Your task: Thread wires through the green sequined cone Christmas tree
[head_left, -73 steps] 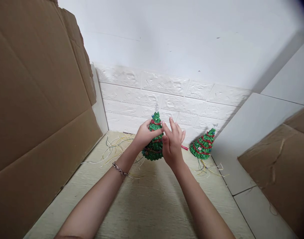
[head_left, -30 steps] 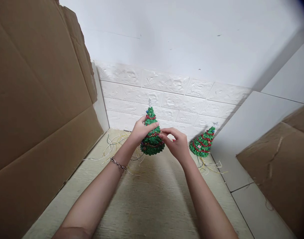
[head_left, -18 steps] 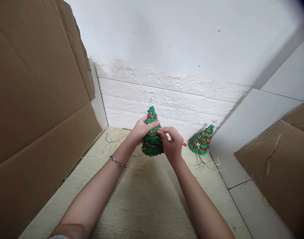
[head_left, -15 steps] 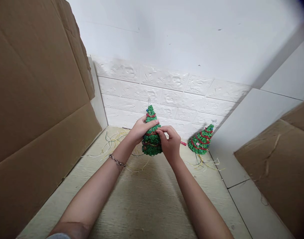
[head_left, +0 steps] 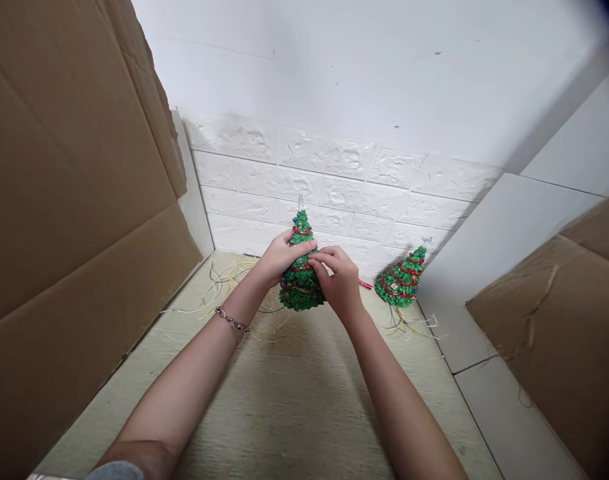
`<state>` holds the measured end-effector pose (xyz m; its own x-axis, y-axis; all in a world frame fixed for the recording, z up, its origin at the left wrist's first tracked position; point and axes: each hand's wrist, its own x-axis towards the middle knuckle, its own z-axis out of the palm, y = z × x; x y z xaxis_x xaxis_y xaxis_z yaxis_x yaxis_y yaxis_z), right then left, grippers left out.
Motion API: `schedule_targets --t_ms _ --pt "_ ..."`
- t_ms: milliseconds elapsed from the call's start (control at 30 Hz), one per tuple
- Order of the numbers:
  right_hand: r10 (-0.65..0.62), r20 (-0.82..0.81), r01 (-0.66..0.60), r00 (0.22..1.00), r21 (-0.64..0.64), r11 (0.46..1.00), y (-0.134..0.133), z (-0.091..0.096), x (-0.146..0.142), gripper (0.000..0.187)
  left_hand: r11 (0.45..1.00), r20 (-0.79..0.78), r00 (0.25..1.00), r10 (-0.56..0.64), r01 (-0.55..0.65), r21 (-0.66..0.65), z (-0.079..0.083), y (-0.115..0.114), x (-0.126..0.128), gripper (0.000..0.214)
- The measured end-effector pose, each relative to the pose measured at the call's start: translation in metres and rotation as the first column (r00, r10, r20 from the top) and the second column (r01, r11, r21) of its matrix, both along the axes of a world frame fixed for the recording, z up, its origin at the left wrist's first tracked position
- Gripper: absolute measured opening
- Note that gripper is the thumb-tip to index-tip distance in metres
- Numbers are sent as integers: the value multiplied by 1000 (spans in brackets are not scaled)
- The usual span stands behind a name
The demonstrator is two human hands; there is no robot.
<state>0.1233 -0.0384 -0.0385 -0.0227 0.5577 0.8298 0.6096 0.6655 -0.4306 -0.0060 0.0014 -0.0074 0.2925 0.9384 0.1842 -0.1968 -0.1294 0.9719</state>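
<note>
A small green Christmas tree (head_left: 302, 297) with red garland bands and a clear star on top stands upright in the middle of the view. My left hand (head_left: 280, 257) is wrapped round its left side, the thumb lying across the front. At the tree's right side, my right hand (head_left: 338, 275) is closed in a pinch against the surface. Whatever lies between those fingertips is too small to make out. A similar Christmas tree (head_left: 403, 279), tilted to the right, sits farther to the right.
Loose white and yellow wires (head_left: 219, 287) lie behind my left arm, and more wires (head_left: 409, 323) spread under the second tree. A red object (head_left: 365, 285) lies near it. Cardboard (head_left: 84, 167) rises at the left; another cardboard piece (head_left: 559, 313) borders the right. A white brick-pattern wall (head_left: 329, 157) closes the back.
The view has shifted slightly. My right fingers have moved a little to the left across the tree's front, still pinched. The left hand keeps its hold.
</note>
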Motion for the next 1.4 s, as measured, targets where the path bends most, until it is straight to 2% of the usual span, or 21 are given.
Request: schedule_targets --t_ms 233,433,533,700,800,867,967,1067,1167,1300,1400 --pt "158 -27 -160 987 -143 977 2 3 5 20 999 -29 999 32 -31 30 -1 4 -7 37" --pt "184 -337 -305 923 -352 885 7 3 10 11 999 -56 998 29 -27 37 -2 4 -4 37" --pt "172 -388 -330 906 -388 861 7 5 10 15 998 -82 996 39 -34 59 -2 4 -3 36" --pt "129 -371 -282 920 -395 874 5 7 5 18 998 -72 997 40 -36 51 -2 3 -2 34" --pt "105 -437 -283 894 -367 886 0 12 1 22 1000 48 999 20 -19 -10 -1 5 -4 34" --pt "66 -476 -232 877 -298 926 -7 19 1 23 996 177 984 18 -3 -87 1 9 -7 29" --pt "-35 -419 -52 907 -194 980 -21 31 4 33 964 335 941 45 47 -261 5 16 -15 24" --pt "-71 -295 4 953 -224 975 -31 39 6 36 927 453 885 103 80 -367 8 24 -20 25" --pt "-13 -181 -54 983 -361 931 -33 38 3 28 919 522 843 131 94 -383 9 29 -22 26" --pt "10 -99 -60 995 -520 852 -29 32 -4 47 921 552 822 136 100 -376 8 31 -21 23" --pt "13 -90 -64 996 -599 798 -26 28 -6 56 916 550 822 145 99 -389 9 28 -19 28"
